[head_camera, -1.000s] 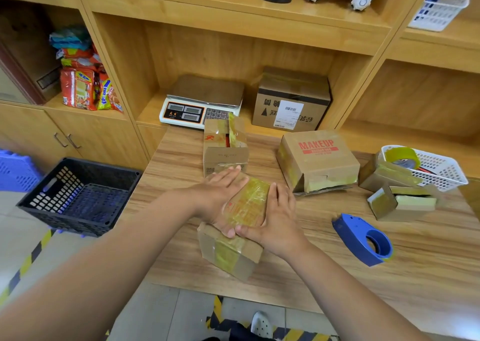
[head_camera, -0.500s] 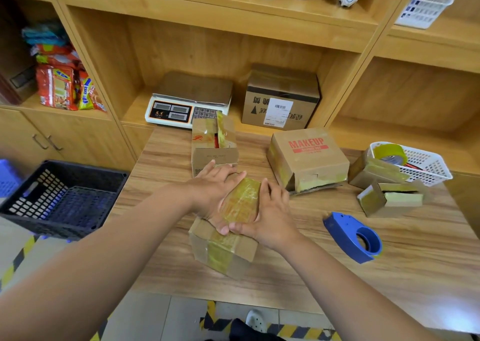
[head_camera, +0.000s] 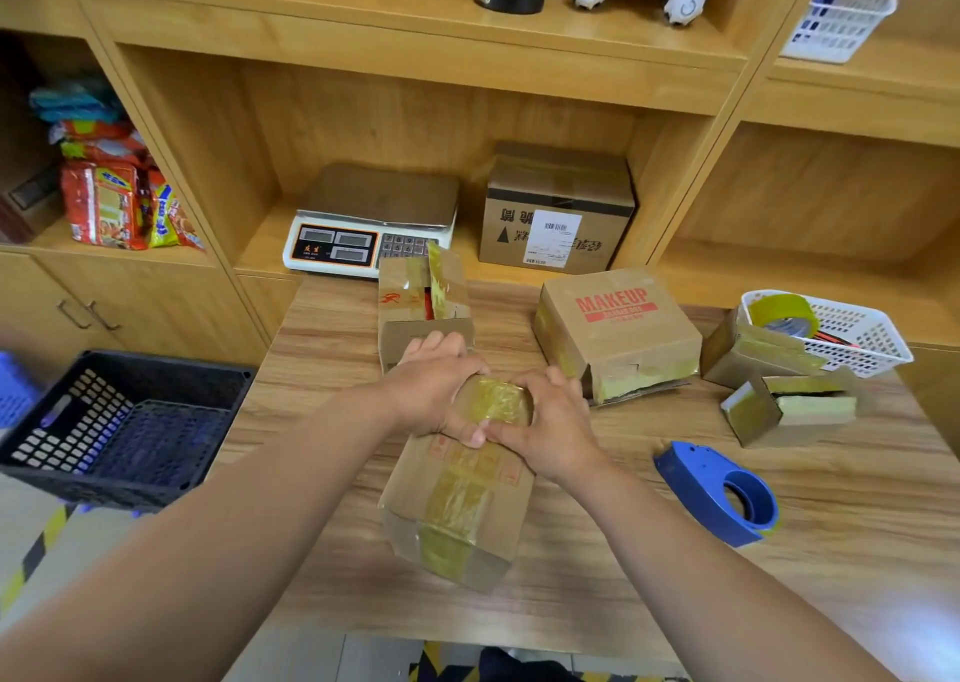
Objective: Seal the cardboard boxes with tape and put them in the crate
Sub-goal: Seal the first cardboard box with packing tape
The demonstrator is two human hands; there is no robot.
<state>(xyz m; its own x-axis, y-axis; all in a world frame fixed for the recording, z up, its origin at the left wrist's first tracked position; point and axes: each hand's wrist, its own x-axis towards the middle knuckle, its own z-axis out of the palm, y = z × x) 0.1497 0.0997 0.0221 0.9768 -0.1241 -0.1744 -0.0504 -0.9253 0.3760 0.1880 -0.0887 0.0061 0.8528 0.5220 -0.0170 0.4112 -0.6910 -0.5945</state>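
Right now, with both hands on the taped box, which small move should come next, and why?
Probably lift the box toward the black crate at the left. Tape already covers its top and near end; the left hand and right hand hold its far end, and the blue dispenser lies aside.

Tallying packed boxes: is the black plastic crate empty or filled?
Empty: the black plastic crate shows only its bare slotted floor, with nothing visible inside.

A white scale (head_camera: 363, 234) sat on the shelf (head_camera: 262, 247) in the middle. Red snack bags (head_camera: 111, 203) stood at the left. A white basket (head_camera: 841, 18) sat at the upper right.
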